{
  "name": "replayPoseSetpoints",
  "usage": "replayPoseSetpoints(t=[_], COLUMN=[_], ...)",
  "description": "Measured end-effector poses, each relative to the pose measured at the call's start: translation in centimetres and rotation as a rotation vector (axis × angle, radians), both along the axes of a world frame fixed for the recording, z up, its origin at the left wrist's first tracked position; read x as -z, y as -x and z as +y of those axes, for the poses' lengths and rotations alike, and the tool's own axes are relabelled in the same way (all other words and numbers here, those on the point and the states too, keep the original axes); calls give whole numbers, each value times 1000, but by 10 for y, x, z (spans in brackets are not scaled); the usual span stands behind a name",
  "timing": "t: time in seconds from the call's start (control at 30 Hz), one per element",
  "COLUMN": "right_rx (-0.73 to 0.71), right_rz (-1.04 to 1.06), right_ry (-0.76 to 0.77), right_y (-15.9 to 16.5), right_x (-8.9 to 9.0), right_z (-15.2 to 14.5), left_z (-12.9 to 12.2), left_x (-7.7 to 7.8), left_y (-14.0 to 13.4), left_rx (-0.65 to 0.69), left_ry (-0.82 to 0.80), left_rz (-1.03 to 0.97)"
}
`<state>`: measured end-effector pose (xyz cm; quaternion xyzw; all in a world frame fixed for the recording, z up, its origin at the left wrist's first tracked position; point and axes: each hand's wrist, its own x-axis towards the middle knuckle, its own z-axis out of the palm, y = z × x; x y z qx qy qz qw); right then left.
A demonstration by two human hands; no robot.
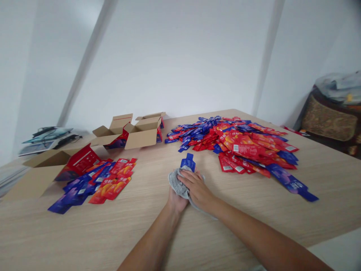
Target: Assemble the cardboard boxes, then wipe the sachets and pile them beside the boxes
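My two hands meet at the middle of the wooden table [197, 241]. A crumpled grey cloth [176, 180] is gripped in my left hand [177, 201], which is mostly hidden under it. My right hand [197, 188] lies over the cloth and the left hand, fingers pressing down on a blue sachet [187, 162] that pokes out beyond the cloth. A large heap of red and blue sachets [242, 145] lies to the right. A smaller spread of sachets [96, 184] lies to the left.
Open cardboard boxes stand at the left [42, 169] and back centre [135, 131], with sachets inside. Papers and dark items [47, 139] sit at the far left edge. A cushioned seat with bundles [332, 116] stands beyond the table's right side. White walls are behind.
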<state>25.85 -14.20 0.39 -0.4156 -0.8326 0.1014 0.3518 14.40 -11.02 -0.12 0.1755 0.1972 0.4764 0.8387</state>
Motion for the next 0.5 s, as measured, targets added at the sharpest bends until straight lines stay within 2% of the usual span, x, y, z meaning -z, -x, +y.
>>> replayPoseSetpoints(t=[0.1, 0.2, 0.33, 0.4, 0.5], right_rx=[44, 162, 281, 319, 391], right_rz=[-16, -12, 23, 108, 419], right_ry=[-22, -30, 117, 166, 222], right_y=[-1, -11, -46, -66, -80], right_x=[0, 5, 18, 24, 28], right_z=[7, 20, 42, 52, 61], left_z=[2, 0, -6, -6, 1], left_x=[-2, 0, -1, -4, -3], left_y=[-1, -2, -4, -4, -3], left_rx=[-7, 6, 45, 27, -123], left_ry=[50, 71, 29, -31, -41], left_rz=[-11, 64, 217, 220, 274])
